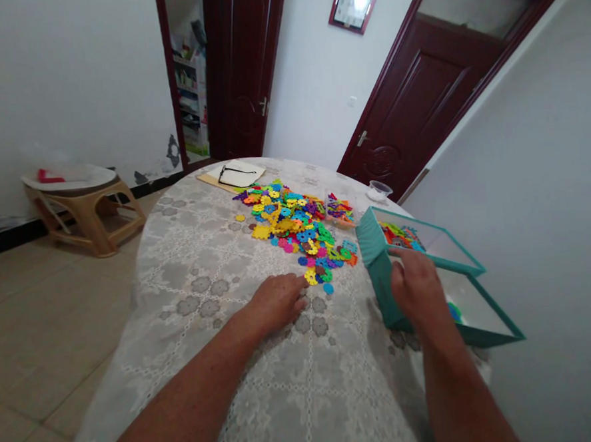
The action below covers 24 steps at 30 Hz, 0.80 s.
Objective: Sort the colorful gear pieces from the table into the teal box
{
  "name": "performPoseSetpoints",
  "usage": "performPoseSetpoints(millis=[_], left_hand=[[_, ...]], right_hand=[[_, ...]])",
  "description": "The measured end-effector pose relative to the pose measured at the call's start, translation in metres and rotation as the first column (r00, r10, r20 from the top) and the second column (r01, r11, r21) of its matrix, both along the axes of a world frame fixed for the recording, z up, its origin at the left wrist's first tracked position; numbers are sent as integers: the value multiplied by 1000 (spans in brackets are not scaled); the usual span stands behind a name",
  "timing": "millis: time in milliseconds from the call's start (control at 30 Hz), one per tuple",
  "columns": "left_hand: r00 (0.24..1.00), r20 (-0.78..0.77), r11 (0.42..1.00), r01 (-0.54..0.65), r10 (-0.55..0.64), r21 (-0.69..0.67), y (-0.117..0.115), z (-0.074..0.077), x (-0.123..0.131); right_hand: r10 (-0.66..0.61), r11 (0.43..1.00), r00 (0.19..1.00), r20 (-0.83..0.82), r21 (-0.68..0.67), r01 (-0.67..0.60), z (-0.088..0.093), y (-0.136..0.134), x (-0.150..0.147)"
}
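Observation:
A pile of colourful plastic gear-shaped and snowflake-shaped pieces is spread over the table. My left hand lies low at the pile's near edge, index finger stretched towards a yellow gear-shaped piece and seemingly touching it; the other fingers bend loosely, with nothing seen in them. To the right stands a teal box with two compartments. Over its near compartment is my right hand, fingers curled and index finger by the middle wall. Whatever those fingers may hold is hidden. Colourful pieces lie in the far compartment, and a blue-green piece in the near one.
Behind the pile stands a clear container of pieces, with a small clear bowl farther right. Black-framed glasses rest on paper at the table's back. A patterned cloth covers the table. A tan stool stands left.

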State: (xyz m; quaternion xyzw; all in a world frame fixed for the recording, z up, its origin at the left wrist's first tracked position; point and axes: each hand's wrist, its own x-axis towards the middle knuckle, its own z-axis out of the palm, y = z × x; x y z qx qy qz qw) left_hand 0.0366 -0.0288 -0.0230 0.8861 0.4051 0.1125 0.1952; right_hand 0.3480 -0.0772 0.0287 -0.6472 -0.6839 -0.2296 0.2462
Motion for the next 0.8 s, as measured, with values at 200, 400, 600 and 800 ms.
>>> performPoseSetpoints(millis=[200,400,600,800], left_hand=[[1000,12,1000,-15,15,15,2,-4,0],[999,26,990,-48,45,134,6,-10,-2],[999,4,988,-37,37,148,6,-13,-2],[999,-3,989,-42,43,144,5,-11,-1]], right_hand=[[212,909,967,-141,-334,-248,-16,47,-62],[-155,878,986,-57,-466,111,-59,97,-65],[-191,884,981,-42,-442,153,-79,91,-77],[-39,877,993,-110,-480,-19,-76,69,-93]])
